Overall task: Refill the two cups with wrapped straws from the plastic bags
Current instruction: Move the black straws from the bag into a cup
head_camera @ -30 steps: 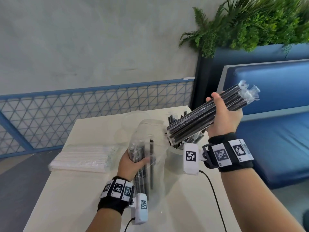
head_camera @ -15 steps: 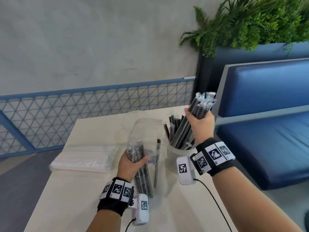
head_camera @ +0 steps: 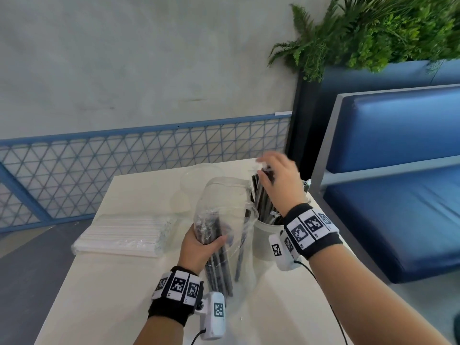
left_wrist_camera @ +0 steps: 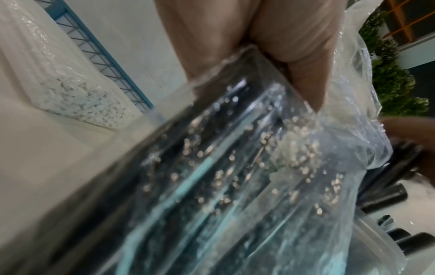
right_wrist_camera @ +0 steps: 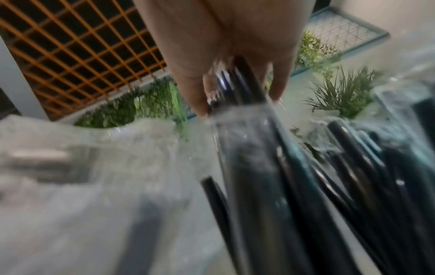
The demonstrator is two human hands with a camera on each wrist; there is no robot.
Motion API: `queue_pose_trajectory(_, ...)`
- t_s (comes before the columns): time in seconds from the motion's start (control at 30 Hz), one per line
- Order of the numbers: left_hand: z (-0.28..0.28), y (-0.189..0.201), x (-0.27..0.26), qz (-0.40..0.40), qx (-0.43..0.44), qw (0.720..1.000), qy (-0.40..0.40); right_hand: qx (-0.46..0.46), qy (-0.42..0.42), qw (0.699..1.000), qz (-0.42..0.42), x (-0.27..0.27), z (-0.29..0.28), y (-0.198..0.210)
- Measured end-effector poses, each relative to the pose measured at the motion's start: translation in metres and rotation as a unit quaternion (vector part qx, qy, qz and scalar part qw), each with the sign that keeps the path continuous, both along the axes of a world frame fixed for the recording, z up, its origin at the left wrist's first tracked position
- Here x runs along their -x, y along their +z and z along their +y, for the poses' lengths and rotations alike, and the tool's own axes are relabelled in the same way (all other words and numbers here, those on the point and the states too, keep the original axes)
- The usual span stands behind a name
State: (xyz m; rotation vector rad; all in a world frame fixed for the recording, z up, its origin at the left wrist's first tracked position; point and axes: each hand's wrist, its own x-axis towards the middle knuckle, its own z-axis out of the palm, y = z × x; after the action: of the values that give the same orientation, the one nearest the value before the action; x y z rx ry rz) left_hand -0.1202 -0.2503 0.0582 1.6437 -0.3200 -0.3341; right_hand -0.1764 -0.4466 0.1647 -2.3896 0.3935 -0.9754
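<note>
My left hand (head_camera: 211, 241) grips a clear plastic bag (head_camera: 224, 200) upright on the table, with a few black wrapped straws (head_camera: 219, 265) left inside; in the left wrist view the fingers (left_wrist_camera: 259, 55) press the crinkled bag (left_wrist_camera: 235, 176). To its right stands a white cup (head_camera: 265, 242) full of black straws (head_camera: 261, 202). My right hand (head_camera: 267, 170) is over that cup, thumb and fingers around the straw tops (right_wrist_camera: 235, 89). An empty clear cup (head_camera: 199, 174) stands behind the bag. A sealed bag of white wrapped straws (head_camera: 124, 234) lies at the left.
The cream table (head_camera: 112, 295) ends close on the right, beside a blue padded bench (head_camera: 398, 195). A blue mesh railing (head_camera: 124, 165) runs behind the table and a planter with green leaves (head_camera: 373, 28) stands at the back right. Wrist camera cables trail over the table front.
My right hand has swung a bundle of black straws from level in the air to upright and lowered it into the white cup. The left hand has kept hold of the bag.
</note>
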Motion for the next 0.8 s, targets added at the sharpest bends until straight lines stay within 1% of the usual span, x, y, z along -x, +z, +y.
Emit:
queue_pose_trajectory(0.07,0.0,-0.002,-0.001,0.003,-0.009,1.0,0.0,-0.029,0.019,0.998,0.054,-0.006,-0.005,-0.017)
queue_pose_trajectory(0.2,0.0,-0.003,-0.002,0.005,-0.004,1.0,-0.001,0.002,0.002,0.997,0.08,-0.006,-0.002,-0.044)
queue_pose_trajectory(0.27,-0.001,-0.004,-0.003,0.008,0.001,1.0,0.001,0.008,0.006,0.995,0.101,-0.005,0.0,-0.05)
queue_pose_trajectory(0.33,-0.001,-0.006,-0.003,0.009,0.005,1.0,0.002,0.024,-0.018,0.992,0.123,-0.002,0.002,-0.048)
queue_pose_trajectory(0.37,0.0,-0.006,-0.003,0.01,0.007,1.0,0.002,0.033,-0.04,0.993,0.104,0.002,0.005,-0.044)
queue_pose_trajectory(0.4,0.0,-0.006,-0.003,0.012,0.009,1.0,0.0,0.042,-0.05,0.997,0.047,0.008,0.011,-0.04)
queue_pose_trajectory(0.43,0.001,-0.007,-0.004,0.013,0.013,1.0,0.0,0.044,-0.039,0.998,-0.029,0.014,0.02,-0.035)
queue_pose_trajectory(0.47,0.001,-0.006,-0.004,0.015,0.021,1.0,-0.001,0.04,-0.016,0.995,-0.088,0.019,0.03,-0.033)
queue_pose_trajectory(0.5,0.002,-0.006,-0.003,0.015,0.027,1.0,-0.003,0.035,0.013,0.993,-0.108,0.025,0.041,-0.035)
queue_pose_trajectory(0.53,0.002,-0.006,-0.003,0.013,0.032,0.999,-0.003,0.03,0.036,0.994,-0.096,0.027,0.048,-0.04)
queue_pose_trajectory(0.57,0.002,-0.006,-0.003,0.012,0.032,0.999,-0.003,0.022,0.049,0.996,-0.066,0.027,0.053,-0.047)
queue_pose_trajectory(0.63,0.004,-0.005,-0.002,0.01,0.032,0.999,-0.006,-0.015,0.054,0.998,-0.005,0.026,0.056,-0.061)
queue_pose_trajectory(0.73,0.006,-0.002,0.001,-0.004,0.027,1.0,-0.014,-0.038,0.062,0.996,0.041,0.028,0.054,-0.063)
queue_pose_trajectory(0.8,0.008,-0.001,0.003,-0.01,0.03,0.999,-0.026,-0.039,0.09,0.993,0.063,0.029,0.055,-0.06)
